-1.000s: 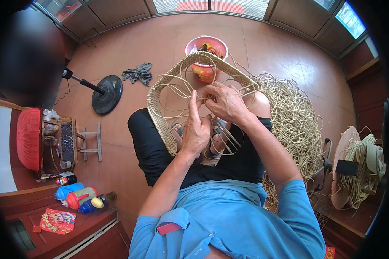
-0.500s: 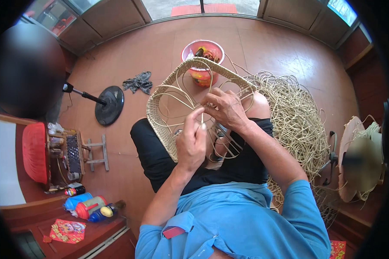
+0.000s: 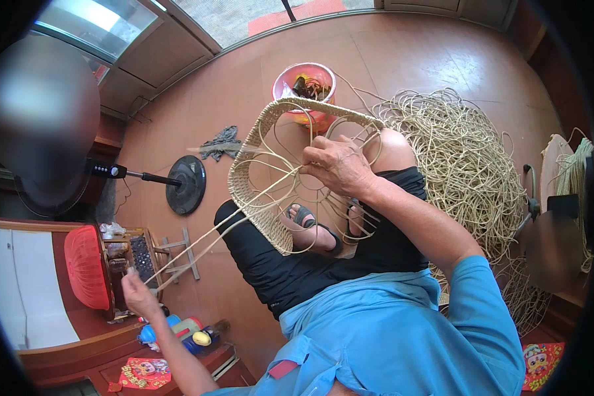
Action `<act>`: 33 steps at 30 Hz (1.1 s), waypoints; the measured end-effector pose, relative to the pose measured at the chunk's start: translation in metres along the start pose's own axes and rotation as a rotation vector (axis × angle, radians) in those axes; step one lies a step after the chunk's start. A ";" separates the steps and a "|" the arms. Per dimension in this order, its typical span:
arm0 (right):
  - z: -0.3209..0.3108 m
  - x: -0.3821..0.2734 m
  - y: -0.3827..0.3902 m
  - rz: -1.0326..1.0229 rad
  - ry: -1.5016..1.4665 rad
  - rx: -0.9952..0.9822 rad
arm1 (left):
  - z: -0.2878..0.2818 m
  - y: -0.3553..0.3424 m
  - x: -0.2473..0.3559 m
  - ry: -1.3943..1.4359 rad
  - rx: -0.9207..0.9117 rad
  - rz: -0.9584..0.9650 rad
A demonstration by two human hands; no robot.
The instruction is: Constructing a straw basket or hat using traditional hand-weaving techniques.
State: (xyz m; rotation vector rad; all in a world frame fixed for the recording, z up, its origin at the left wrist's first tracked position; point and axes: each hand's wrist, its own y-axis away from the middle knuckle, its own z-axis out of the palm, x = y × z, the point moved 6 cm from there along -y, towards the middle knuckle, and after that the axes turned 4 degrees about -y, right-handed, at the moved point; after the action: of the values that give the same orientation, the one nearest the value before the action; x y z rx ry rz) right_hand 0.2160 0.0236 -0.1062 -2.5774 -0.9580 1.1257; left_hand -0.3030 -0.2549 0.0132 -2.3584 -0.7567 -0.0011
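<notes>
Pulling the rattan strands (image 3: 211, 241) taut, your left hand (image 3: 137, 294) pinches their free ends low and far left; their long axis climbs up-right to the woven frame (image 3: 261, 198) on your lap; your right hand (image 3: 336, 165), fingers curled on a spoke, sits nearer.

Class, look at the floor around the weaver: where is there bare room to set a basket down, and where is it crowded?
Bare floor lies beyond the red bucket, toward the window, and between the fan base and the woven frame. Crowded: the rattan heap fills the right side, and the low cabinet on the left is cluttered.
</notes>
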 end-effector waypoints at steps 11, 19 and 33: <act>0.000 -0.003 -0.002 0.021 -0.041 0.056 | -0.034 -0.095 -0.015 -0.594 -0.061 0.038; 0.005 -0.003 -0.003 0.021 -0.021 0.033 | 0.096 0.079 0.349 0.555 -0.374 0.604; 0.002 -0.002 -0.006 0.085 -0.088 0.058 | 0.141 0.018 0.427 0.452 -0.373 0.958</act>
State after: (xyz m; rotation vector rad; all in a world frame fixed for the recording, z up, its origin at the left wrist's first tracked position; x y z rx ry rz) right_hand 0.2110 0.0265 -0.1040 -2.5638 -0.8271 1.2785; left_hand 0.0359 0.0383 -0.0273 -2.6875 0.6625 -0.2717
